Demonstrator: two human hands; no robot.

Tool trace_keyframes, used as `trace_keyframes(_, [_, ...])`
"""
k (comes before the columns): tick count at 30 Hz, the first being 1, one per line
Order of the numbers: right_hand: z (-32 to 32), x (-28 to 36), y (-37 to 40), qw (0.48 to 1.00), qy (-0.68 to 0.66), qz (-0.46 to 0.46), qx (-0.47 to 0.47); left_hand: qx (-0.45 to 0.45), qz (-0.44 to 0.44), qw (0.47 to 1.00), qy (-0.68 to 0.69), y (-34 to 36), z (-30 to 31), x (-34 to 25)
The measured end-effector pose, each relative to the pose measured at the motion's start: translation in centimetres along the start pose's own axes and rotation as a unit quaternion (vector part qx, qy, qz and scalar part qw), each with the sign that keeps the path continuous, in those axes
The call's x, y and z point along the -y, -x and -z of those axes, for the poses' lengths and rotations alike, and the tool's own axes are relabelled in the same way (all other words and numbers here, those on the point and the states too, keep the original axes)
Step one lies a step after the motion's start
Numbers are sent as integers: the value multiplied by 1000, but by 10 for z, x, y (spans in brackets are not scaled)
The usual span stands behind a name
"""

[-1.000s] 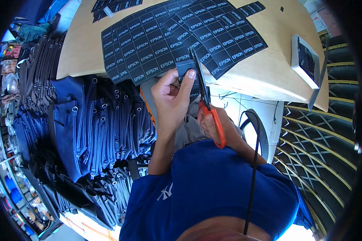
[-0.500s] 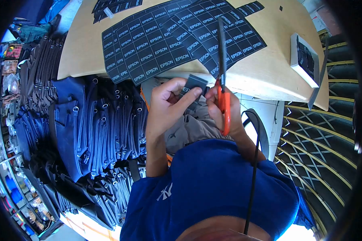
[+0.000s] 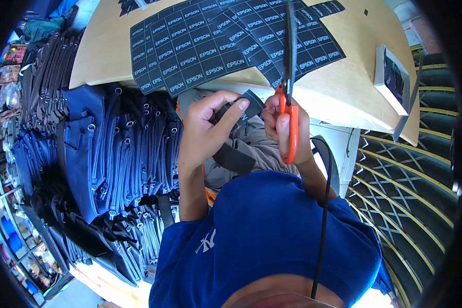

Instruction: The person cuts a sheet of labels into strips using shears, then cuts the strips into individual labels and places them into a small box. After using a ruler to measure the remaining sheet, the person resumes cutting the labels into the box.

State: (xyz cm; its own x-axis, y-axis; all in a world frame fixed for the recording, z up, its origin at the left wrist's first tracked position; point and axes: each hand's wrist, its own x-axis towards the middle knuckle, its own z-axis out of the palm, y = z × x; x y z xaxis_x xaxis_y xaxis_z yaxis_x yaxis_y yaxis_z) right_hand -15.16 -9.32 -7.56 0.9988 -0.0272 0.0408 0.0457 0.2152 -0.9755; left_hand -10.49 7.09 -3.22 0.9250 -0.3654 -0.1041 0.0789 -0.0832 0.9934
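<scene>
Between its thumb and fingers, my left hand (image 3: pixel 209 123) pinches small black pieces (image 3: pixel 245 114) with part of a pale print showing. A wider black strip (image 3: pixel 234 158) hangs below that hand, over my lap. My right hand (image 3: pixel 287 123) is closed on orange-handled scissors (image 3: pixel 293 134), whose long dark blades point up over the table edge. The fingertips of my right hand are close to the right edge of the black pieces. Beyond both hands, black sheets printed with EPSON labels (image 3: pixel 195 51) lie overlapping on the table.
The pale wooden table (image 3: pixel 102 56) curves in front of me. A white open box (image 3: pixel 392 79) with black pieces sits at its right edge, beside a dark strip. Blue and black bags (image 3: pixel 113 149) are stacked at left. A folding metal gate (image 3: pixel 405 174) stands at right.
The black strip now hangs under my left hand, where it was not visible before. The scissors have turned a little more upright, and the view has shifted slightly.
</scene>
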Motion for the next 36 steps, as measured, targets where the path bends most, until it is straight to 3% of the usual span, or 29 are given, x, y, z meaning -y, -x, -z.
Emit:
trace_keyframes(5, [22, -24, 16, 985, 58, -106, 122, -45, -88, 991, -95, -8, 15, 4])
trace_keyframes(7, [19, -10, 26, 987, 45, -79, 131, -46, -59, 993, -93, -7, 19, -5])
trace_keyframes(9, [23, -5, 32, 970, 72, -163, 168, -58, -66, 993, -76, -9, 22, -6])
trace_keyframes(11, [21, -1, 34, 967, 92, -171, 165, -59, -72, 993, -72, -10, 22, -8])
trace_keyframes(16, [28, 2, 35, 939, 147, -144, 274, -56, -107, 987, -109, -15, 18, -7])
trace_keyframes(20, [28, 4, 32, 929, 146, -167, 295, -53, -113, 986, -113, -14, 16, -5])
trace_keyframes(22, [27, 1, 32, 940, 141, -119, 286, -57, -120, 984, -123, -14, 15, -5])
trace_keyframes(32, [26, -3, 35, 951, 112, -122, 260, -73, -111, 983, -124, -13, 17, -1])
trace_keyframes(36, [30, 1, 34, 934, 143, -136, 297, -77, -108, 982, -132, -13, 16, -1])
